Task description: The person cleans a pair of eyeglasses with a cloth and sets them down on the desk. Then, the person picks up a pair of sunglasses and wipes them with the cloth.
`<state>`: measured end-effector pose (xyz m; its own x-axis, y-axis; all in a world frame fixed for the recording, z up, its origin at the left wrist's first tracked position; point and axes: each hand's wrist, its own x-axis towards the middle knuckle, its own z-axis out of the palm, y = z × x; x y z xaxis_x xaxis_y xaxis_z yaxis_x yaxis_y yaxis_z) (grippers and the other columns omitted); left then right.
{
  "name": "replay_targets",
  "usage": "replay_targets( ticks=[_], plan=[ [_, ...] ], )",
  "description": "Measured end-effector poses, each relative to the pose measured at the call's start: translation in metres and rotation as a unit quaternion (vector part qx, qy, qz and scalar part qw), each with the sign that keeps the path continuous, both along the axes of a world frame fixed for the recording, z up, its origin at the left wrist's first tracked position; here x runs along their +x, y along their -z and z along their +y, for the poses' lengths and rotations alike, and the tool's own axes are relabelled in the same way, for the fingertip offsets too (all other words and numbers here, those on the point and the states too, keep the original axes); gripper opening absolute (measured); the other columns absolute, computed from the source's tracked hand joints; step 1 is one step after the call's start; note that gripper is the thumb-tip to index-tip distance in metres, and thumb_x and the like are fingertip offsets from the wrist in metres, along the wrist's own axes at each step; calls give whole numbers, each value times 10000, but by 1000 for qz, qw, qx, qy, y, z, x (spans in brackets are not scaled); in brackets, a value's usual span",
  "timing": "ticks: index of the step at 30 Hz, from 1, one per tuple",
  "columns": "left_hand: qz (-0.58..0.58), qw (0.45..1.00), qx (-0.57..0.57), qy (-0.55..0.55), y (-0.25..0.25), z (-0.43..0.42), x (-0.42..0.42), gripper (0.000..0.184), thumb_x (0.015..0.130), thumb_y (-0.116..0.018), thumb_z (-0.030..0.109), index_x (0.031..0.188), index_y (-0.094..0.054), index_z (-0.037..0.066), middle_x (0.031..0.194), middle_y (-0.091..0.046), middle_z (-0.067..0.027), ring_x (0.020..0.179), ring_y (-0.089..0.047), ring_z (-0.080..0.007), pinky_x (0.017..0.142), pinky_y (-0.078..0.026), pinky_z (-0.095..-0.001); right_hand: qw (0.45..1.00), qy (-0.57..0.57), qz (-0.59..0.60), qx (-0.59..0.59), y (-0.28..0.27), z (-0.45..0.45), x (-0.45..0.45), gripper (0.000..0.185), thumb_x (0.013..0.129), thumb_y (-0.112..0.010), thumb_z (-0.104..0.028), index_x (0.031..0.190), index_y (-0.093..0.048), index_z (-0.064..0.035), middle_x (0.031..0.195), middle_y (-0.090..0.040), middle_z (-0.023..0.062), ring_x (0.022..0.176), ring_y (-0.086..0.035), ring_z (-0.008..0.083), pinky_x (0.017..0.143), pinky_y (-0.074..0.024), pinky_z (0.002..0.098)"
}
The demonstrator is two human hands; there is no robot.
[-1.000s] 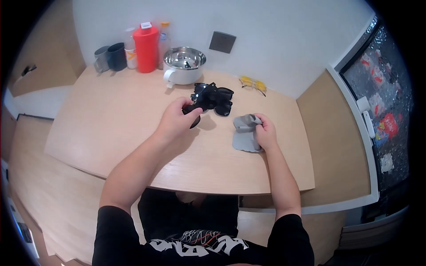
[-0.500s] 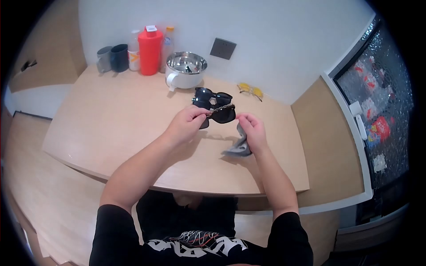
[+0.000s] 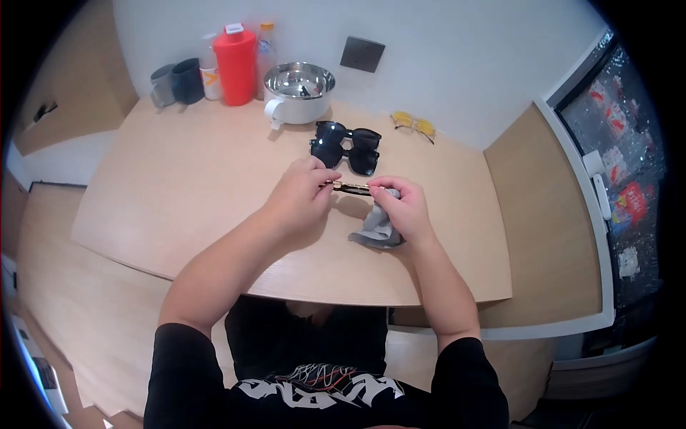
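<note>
Pinching glasses (image 3: 352, 189): left grip (image 3: 304, 191), right grip (image 3: 404, 209) | frame now turning edge-on, supported both ends | cloth (image 3: 377, 230) hanging below right grip

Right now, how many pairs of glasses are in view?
4. An edge-on pair between left hand and right hand; a nearer dark pair and a farther dark pair on the table beyond; a yellow-lensed pair by the wall.

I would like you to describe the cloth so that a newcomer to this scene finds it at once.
On the pale table, find the person's right hand. The cloth is bunched in its grip and spreads down and to the left. Soft, grey and creased, it differs from the glasses held beside it and the dark sunglasses lying beyond.
</note>
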<state>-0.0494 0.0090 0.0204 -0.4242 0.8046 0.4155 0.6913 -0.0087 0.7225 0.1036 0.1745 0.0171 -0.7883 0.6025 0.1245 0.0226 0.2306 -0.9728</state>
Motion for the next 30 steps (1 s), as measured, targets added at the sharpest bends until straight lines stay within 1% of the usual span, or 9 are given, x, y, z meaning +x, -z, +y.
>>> replay_targets(
  ticks=[2, 5, 8, 11, 14, 17, 20, 26, 30],
  plan=[
    [-38, 999, -14, -3, -2, 0, 4, 218, 903, -510, -20, 1062, -653, -61, 1042, -568, -160, 933, -578, -273, 822, -482, -328, 999, 11, -35, -20, -3, 0, 0, 148, 880, -704, -133, 962, -725, -11, 703, -615, -33, 605, -508, 26, 526, -396, 196],
    [-48, 999, -21, 0, 1, 1, 3, 227, 907, -511, -21, 1084, -648, -58, 1078, -552, -168, 950, -575, -274, 824, -483, -321, 998, -2, -38, -50, 0, 0, -2, 154, 877, -719, -146, 944, -722, -8, 691, -605, -38, 579, -494, 26, 503, -384, 202],
    [12, 1000, -16, -13, -4, 0, 5, 224, 905, -520, -21, 1084, -648, -62, 1081, -549, -169, 954, -580, -262, 813, -487, -304, 997, -13, -42, -60, -4, -3, 1, 132, 895, -691, -117, 932, -707, 9, 766, -629, -23, 669, -530, 36, 586, -431, 201],
    [5, 1000, -10, -5, 1, 2, 5, 224, 901, -527, -21, 1085, -649, -62, 1086, -548, -170, 967, -580, -262, 820, -486, -304, 999, -10, -3, -43, -4, -4, 0, 161, 879, -721, -149, 923, -721, 6, 689, -599, -43, 597, -496, 26, 519, -383, 199],
    [25, 1000, -8, 6, 5, 3, 2, 222, 900, -535, -16, 1085, -648, -64, 1095, -546, -168, 959, -583, -254, 821, -485, -304, 998, -3, -5, -60, -2, -2, 1, 155, 876, -722, -144, 923, -724, 3, 700, -614, -35, 618, -512, 28, 537, -393, 196],
    [9, 1000, 11, 18, 8, 5, -2, 215, 900, -545, -20, 1079, -658, -57, 1077, -555, -159, 931, -589, -242, 809, -486, -300, 997, 20, 18, -65, -4, -7, 1, 149, 872, -724, -136, 926, -726, 4, 728, -641, -19, 637, -528, 32, 546, -406, 196],
    [-6, 1000, 26, 14, 6, 6, -4, 197, 901, -563, -20, 1062, -676, -41, 1024, -579, -143, 899, -600, -228, 789, -488, -293, 997, 27, 44, -63, -4, -9, 2, 145, 873, -723, -127, 931, -725, 6, 760, -663, -4, 645, -537, 35, 551, -418, 198],
    [-23, 997, 70, 10, 1, 5, -8, 186, 884, -598, -26, 1039, -701, -11, 957, -607, -120, 864, -616, -219, 748, -498, -290, 996, 14, 81, -47, -4, -11, 0, 101, 879, -708, -73, 940, -721, 6, 789, -667, -3, 656, -539, 35, 564, -424, 191],
    [51, 992, 112, 18, -5, 1, -10, 192, 865, -617, -38, 1032, -706, -3, 950, -610, -114, 856, -616, -227, 739, -502, -295, 993, 10, 113, 6, -3, -13, 3, 89, 880, -707, -55, 941, -715, 10, 818, -669, -1, 684, -544, 34, 584, -424, 185]
  ],
)
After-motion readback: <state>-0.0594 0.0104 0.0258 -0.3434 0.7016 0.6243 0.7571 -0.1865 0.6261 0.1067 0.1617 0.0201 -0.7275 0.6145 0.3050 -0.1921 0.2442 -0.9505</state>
